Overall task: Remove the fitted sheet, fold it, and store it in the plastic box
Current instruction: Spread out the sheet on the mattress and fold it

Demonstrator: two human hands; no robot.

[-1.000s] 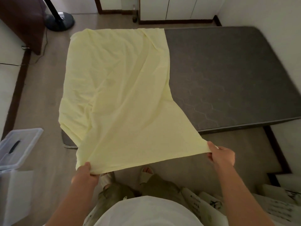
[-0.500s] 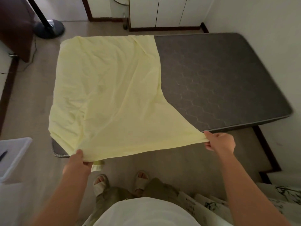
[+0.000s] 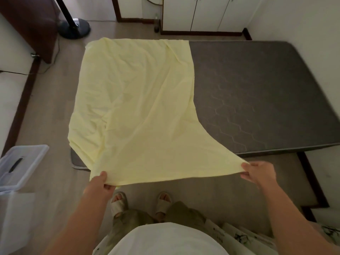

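Fitted sheet is covering the left half of the mattress, hiding that part. The left frame edge is cutting off the plastic box on the floor. Left hand and right hand are each pinching a near sheet corner, with both arms reaching forward.

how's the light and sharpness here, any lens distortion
Head view: dim, flat room light, no glare; the yellow fitted sheet is the brightest area; the wide-angle lens bows the mattress edges; the plastic box at the left edge looks soft.
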